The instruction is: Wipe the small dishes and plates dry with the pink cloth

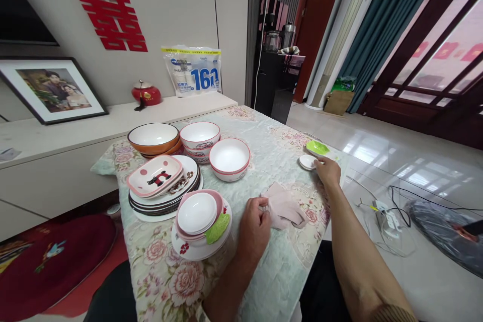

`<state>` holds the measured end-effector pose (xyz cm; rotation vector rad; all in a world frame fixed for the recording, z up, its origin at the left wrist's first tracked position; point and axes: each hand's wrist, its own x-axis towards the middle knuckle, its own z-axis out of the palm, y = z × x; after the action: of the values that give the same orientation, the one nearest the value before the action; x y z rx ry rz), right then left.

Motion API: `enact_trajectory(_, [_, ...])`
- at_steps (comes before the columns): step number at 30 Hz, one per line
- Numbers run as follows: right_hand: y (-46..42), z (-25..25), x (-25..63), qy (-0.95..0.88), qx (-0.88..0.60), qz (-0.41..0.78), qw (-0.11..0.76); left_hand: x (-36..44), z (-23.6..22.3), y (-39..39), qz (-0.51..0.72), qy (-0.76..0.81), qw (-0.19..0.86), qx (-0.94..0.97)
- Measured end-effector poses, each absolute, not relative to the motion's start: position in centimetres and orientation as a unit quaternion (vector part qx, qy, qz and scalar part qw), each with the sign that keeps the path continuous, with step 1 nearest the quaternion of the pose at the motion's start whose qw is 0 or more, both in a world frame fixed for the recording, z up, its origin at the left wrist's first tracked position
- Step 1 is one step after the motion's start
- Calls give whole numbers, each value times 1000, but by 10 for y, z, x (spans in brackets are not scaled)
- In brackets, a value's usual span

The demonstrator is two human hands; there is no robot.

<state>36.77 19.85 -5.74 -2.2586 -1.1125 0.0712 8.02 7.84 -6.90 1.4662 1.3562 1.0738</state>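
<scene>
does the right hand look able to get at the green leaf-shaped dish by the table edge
Probably yes: the right hand is at the small white dishes, the green leaf-shaped dish lies just beyond them, and nothing visible covers it.

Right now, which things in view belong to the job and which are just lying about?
Likely in the job:
cloth, at the left hand
small dishes, at the right hand
green dish
plates
bowls

Likely just lying about:
photo frame
red jar
plastic bag
power strip

Daylight from the glass doors [426, 65] glared off the floor [366, 148]; wide-angle distortion stretched the edges.
</scene>
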Motion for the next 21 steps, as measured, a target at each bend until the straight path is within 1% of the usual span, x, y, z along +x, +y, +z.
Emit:
enact_trajectory(7, [192, -56, 367, -421, -842, 25, 335, 79, -69, 78, 428, 540, 424, 587])
enact_trajectory(12, [180, -37, 348, -418, -829, 5, 372, 82, -69, 78, 427, 543, 413, 594])
enact_trajectory(13, [176, -30, 338, -426, -819, 0, 385, 82, -68, 78, 428, 542, 410, 596])
enact_trajectory(15, [164, -15, 308, -468, -761, 3, 449, 81, -66, 77, 432, 539, 409, 596])
enact_trajectory(17, [146, 0, 270, -547, -692, 62, 467, 79, -65, 76, 438, 539, 414, 589])
enact_trajectory(19, [124, 14, 228, -634, -613, 160, 444, 79, -63, 75, 449, 532, 425, 578])
enact_trajectory(21, [105, 24, 188, -703, -541, 214, 409, 83, -61, 77, 482, 512, 459, 543])
